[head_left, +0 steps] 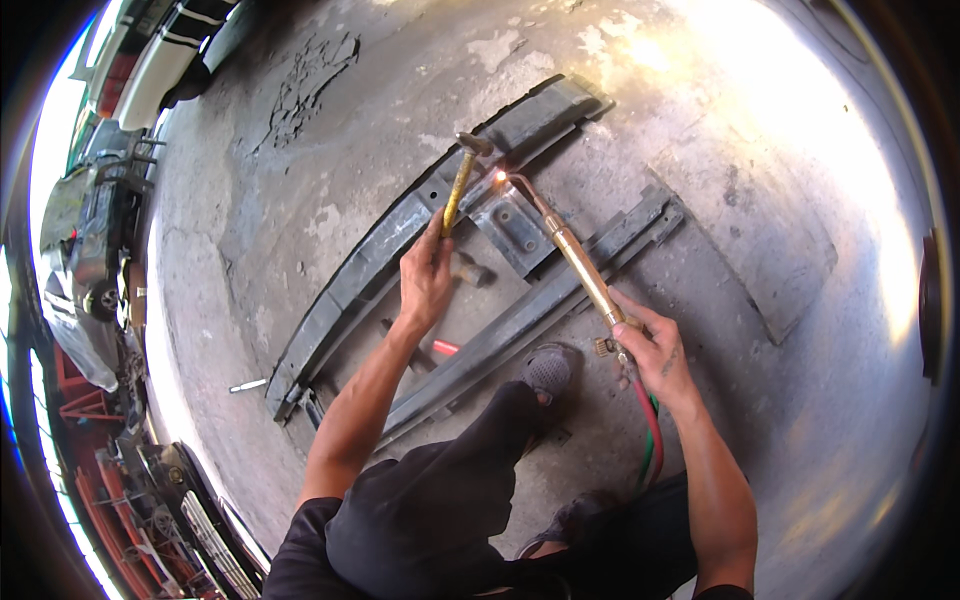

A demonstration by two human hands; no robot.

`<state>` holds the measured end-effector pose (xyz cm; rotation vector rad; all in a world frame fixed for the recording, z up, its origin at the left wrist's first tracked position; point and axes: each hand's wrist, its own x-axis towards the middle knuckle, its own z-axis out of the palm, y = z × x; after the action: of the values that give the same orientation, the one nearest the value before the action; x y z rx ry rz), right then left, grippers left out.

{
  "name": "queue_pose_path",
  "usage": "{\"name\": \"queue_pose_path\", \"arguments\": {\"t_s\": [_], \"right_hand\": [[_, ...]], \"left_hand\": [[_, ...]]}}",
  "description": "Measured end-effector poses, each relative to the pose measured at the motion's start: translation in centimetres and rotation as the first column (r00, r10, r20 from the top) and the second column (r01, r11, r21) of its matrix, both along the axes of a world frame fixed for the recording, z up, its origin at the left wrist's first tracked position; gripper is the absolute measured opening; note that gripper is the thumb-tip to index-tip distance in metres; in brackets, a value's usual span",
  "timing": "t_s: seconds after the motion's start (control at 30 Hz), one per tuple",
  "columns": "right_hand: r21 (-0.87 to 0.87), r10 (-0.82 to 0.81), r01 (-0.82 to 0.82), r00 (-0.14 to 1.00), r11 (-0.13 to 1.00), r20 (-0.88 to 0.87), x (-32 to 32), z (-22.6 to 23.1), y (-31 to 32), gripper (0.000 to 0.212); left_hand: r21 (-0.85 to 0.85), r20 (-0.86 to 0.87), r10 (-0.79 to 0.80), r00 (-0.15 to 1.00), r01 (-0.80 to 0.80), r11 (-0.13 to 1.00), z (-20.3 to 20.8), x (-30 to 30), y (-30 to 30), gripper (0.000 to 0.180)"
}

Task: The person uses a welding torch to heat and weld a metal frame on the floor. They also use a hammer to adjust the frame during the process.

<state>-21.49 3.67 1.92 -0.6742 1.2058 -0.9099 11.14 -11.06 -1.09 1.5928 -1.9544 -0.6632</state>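
My left hand (427, 278) is closed round the yellow handle of a hammer (459, 192). The hammer's head is raised or resting at a curved dark metal beam (345, 290); I cannot tell whether they touch. In my right hand (650, 348) is a brass gas torch (580, 262) with red and green hoses (648, 430) trailing from it. Its bent tip points at the joint between the curved beam and a bracket plate (512, 228), where a small bright orange glow (501, 176) shows. A straight metal beam (540, 312) lies nearer me, beside the plate.
My shoe (551, 370) is close to the straight beam. A short dark metal piece (468, 269), a red piece (446, 347) and a slim silver piece (247, 385) lie about the beams on the concrete floor (250, 190). Car parts (90, 290) line the left side.
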Motion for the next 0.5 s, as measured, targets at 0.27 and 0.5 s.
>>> {"name": "queue_pose_path", "arguments": {"t_s": [0.27, 0.5], "right_hand": [[0.005, 0.012, -0.012, 1.0, 1.0, -0.001, 0.3, 0.5, -0.4, 0.052], [-0.02, -0.006, 0.005, 0.999, 1.0, -0.043, -0.9, 0.2, -0.2, 0.051]], "left_hand": [[-0.057, 0.155, -0.091, 0.984, 0.101, 0.993, -1.5, 0.9, -0.4, 0.055], [0.113, 0.006, 0.057, 0.998, -0.057, 0.992, 1.1, -0.8, -0.1, 0.048]]}}
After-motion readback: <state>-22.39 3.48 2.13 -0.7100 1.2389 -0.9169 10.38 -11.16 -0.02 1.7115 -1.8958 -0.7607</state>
